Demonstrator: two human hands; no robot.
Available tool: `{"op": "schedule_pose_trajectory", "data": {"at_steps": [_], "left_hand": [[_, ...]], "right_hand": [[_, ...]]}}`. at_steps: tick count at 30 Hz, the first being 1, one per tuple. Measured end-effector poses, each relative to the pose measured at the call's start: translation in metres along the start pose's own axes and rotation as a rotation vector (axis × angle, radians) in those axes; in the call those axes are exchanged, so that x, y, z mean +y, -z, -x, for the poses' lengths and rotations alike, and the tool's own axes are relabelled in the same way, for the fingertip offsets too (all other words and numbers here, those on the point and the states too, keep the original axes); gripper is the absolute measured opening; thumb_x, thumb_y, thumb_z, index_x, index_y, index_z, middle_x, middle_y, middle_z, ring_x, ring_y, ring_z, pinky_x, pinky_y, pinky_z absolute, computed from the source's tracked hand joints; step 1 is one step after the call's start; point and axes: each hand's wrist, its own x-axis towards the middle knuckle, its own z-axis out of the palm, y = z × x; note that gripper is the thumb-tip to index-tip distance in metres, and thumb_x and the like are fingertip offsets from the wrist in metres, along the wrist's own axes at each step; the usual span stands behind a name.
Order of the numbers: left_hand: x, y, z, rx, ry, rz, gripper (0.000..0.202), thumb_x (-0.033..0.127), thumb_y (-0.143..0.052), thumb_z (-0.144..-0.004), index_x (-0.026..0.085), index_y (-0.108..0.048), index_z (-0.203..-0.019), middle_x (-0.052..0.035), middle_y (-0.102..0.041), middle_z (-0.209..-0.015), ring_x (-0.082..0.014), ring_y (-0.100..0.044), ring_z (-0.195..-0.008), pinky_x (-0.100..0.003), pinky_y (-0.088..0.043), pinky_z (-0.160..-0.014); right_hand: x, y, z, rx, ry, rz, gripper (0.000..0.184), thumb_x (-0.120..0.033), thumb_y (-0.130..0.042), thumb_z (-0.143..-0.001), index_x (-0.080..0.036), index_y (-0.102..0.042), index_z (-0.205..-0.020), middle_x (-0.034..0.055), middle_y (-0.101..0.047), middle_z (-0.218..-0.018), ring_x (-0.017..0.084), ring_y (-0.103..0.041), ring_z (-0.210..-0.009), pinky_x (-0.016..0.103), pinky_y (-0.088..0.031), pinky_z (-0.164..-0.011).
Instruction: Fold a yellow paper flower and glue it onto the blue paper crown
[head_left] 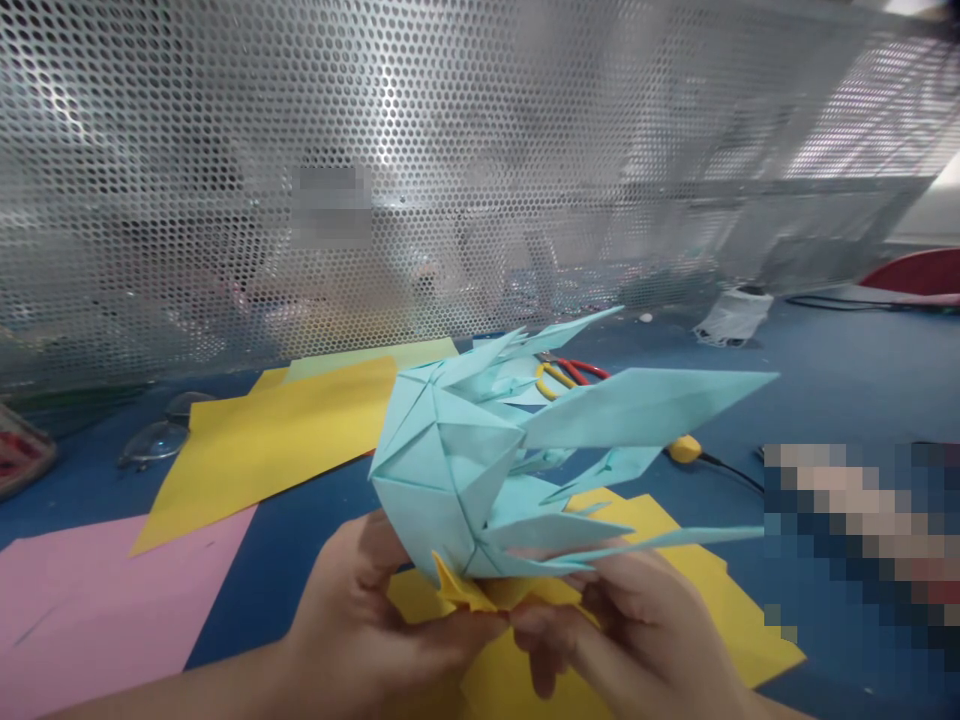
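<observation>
A large light blue modular origami model (442, 440) is raised in front of me, its long folded points sticking out to the right. A small folded yellow paper piece (469, 592) sits at its lower edge. My left hand (375, 610) is closed around the model's lower left side, its thumb lying along the yellow piece. Pinching at the right end of that piece is my right hand (645, 620), with its thumb and fingertips close to the left thumb. The right hand's other fingers are partly hidden beneath the blue points.
Yellow sheets (292, 430) lie at the left, and more yellow paper (742, 630) is under my hands. Pink paper (112, 590) lies front left, near glasses (157, 440). Scissors (581, 370) and a yellow-ended cable (684, 449) are behind the model. A perforated metal panel (480, 150) borders the blue table.
</observation>
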Motion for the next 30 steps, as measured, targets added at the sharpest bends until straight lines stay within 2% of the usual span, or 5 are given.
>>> {"op": "schedule_pose_trajectory", "data": {"at_steps": [10, 17, 20, 24, 30], "left_hand": [[0.003, -0.003, 0.003, 0.113, 0.059, -0.023, 0.025, 0.008, -0.088, -0.074, 0.031, -0.085, -0.083, 0.0044, -0.082, -0.074, -0.0157, -0.075, -0.068, -0.018, -0.059, -0.068], [-0.002, -0.001, 0.005, 0.186, 0.205, 0.012, 0.014, 0.014, -0.088, -0.074, 0.027, -0.085, -0.080, -0.0005, -0.082, -0.076, -0.0211, -0.074, -0.073, -0.026, -0.060, -0.072], [-0.004, 0.000, -0.002, 0.293, 0.302, 0.077, 0.014, 0.017, -0.090, -0.073, 0.025, -0.085, -0.083, -0.0011, -0.082, -0.077, -0.0202, -0.075, -0.073, -0.024, -0.060, -0.068], [-0.010, 0.007, -0.018, 0.437, 0.397, 0.233, 0.017, 0.024, -0.092, -0.076, 0.022, -0.084, -0.091, -0.0027, -0.085, -0.093, -0.0173, -0.076, -0.081, -0.021, -0.060, -0.072], [-0.019, 0.018, -0.035, 0.609, 0.499, 0.430, 0.001, 0.015, -0.072, -0.097, 0.014, -0.072, -0.096, -0.0024, -0.076, -0.099, -0.0164, -0.074, -0.086, -0.031, -0.063, -0.076]], "right_hand": [[-0.006, -0.002, -0.003, -0.013, 0.015, 0.008, 0.008, -0.031, -0.075, -0.089, -0.026, -0.075, -0.083, -0.0028, -0.070, -0.070, 0.012, -0.072, -0.048, 0.017, -0.058, -0.048], [0.006, -0.001, 0.001, 0.018, 0.109, 0.046, 0.027, -0.028, -0.068, -0.097, -0.023, -0.063, -0.071, -0.0020, -0.066, -0.069, 0.012, -0.072, -0.051, 0.018, -0.058, -0.049], [0.014, -0.003, -0.004, 0.072, 0.213, 0.058, 0.006, -0.029, -0.064, -0.099, -0.026, -0.069, -0.101, -0.0021, -0.070, -0.075, 0.012, -0.071, -0.058, 0.019, -0.060, -0.056], [0.014, -0.004, -0.011, 0.125, 0.313, 0.124, 0.052, -0.017, -0.060, -0.097, -0.033, -0.050, -0.146, -0.0020, -0.074, -0.092, 0.011, -0.068, -0.067, 0.021, -0.062, -0.068], [-0.005, 0.002, -0.017, 0.006, 0.347, 0.316, 0.028, -0.004, -0.054, -0.089, -0.020, -0.075, -0.100, 0.0023, -0.072, -0.079, 0.013, -0.068, -0.069, 0.021, -0.058, -0.066]]}}
